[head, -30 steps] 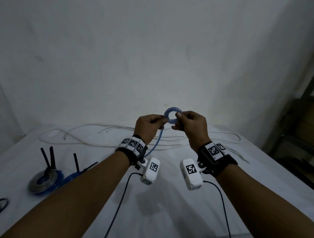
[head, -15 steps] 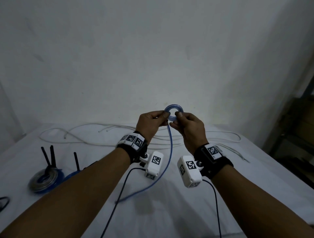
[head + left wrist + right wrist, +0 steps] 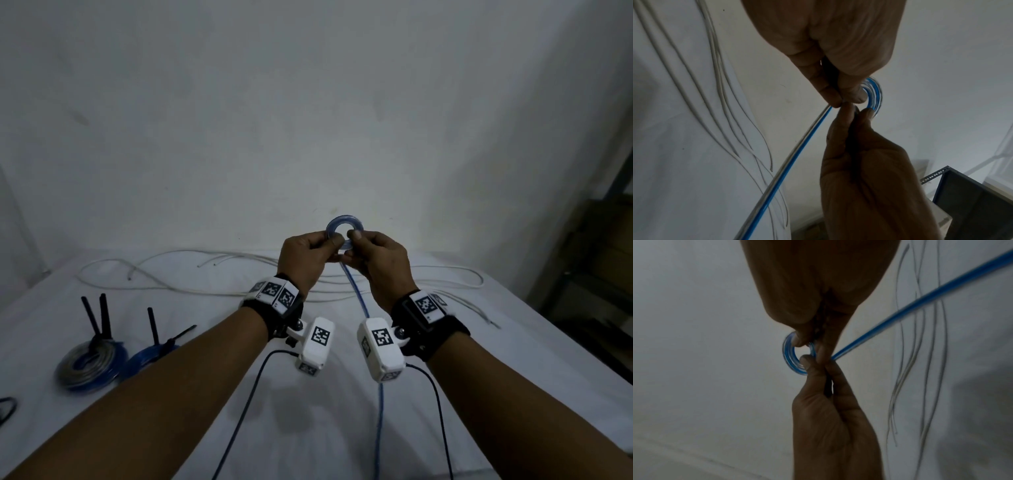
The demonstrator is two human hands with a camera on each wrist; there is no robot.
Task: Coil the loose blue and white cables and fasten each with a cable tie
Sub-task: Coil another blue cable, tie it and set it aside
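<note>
While both hands worked above the table (image 3: 445, 394), the left hand (image 3: 305, 260) and the right hand (image 3: 380, 263) each pinched the rim of a small blue coil (image 3: 344, 226), held upright between them. Its loose blue tail (image 3: 359, 301) ran down toward the person, so winding seemed unfinished. I judged the next move needed another turn fed on, one pinch holding the loops.

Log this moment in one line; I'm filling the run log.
step: coiling blue cable | hands: left hand and right hand pinch coil | white cables: loose
</note>
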